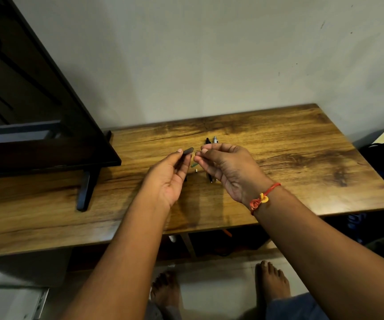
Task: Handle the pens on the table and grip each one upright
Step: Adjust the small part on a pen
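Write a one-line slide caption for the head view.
Above a wooden table, left hand holds a dark pen piece, right hand pinches a thin tip; more pens lie beneath.

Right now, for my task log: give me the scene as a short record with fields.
left hand: holds a dark piece, cap or barrel unclear
right hand: pinches a thin tip pointing at that piece
table: black pen, grey pen, green pen, lying flat, partly hidden by the hands
upright grip: not yet
nearby: TV at left; red thread on right wrist
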